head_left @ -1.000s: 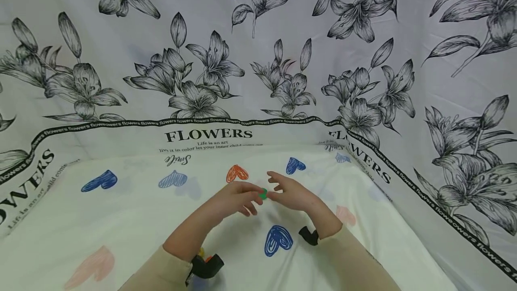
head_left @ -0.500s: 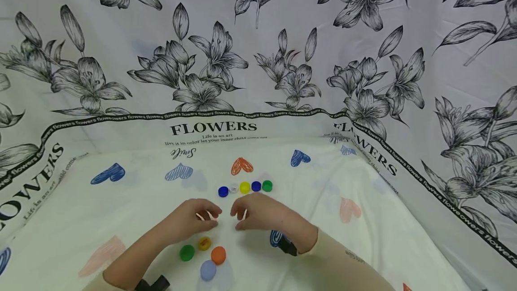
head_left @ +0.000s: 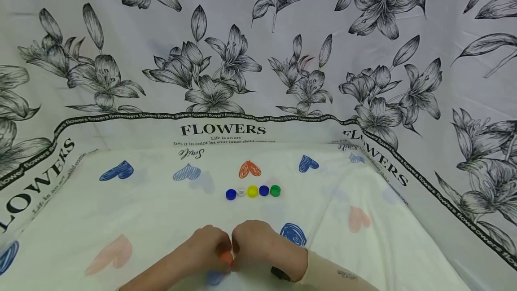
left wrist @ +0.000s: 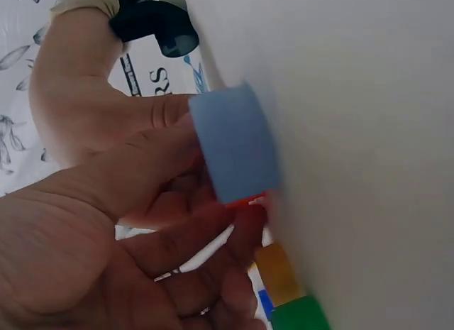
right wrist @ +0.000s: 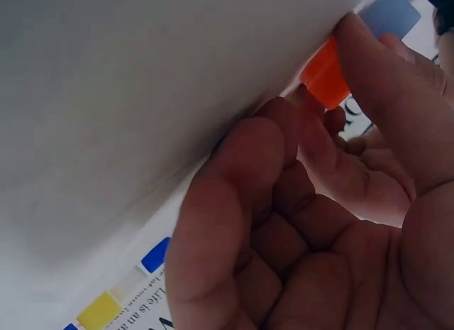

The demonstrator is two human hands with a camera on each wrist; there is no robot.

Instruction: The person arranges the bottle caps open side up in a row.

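Note:
Low over the white cloth, my left hand (head_left: pixel 206 248) curls its thumb and fingers round an orange bottle cap (head_left: pixel 227 257). My right hand (head_left: pixel 262 246) is close beside it, fingers loosely curved, thumb near the orange cap; nothing is clearly held in it. A light blue cap (left wrist: pixel 235 144) stands just in front of the left thumb, on the near side of the orange one. Beyond the left fingers, the left wrist view shows a yellow-orange cap (left wrist: pixel 278 273) and a green cap (left wrist: pixel 299 314), both hidden in the head view.
Farther back, several caps stand in a row: a blue cap (head_left: pixel 230 194), a clear cap (head_left: pixel 241 191), a yellow cap (head_left: pixel 252 191), a dark blue cap (head_left: pixel 264 191) and a green cap (head_left: pixel 275 191). A flower-printed curtain (head_left: pixel 258 98) rises behind the heart-printed cloth (head_left: pixel 161 219).
Both hands went from the back, where a green cap was between them, toward the near caps. The row at the back came into view. The left hand now grips the orange cap.

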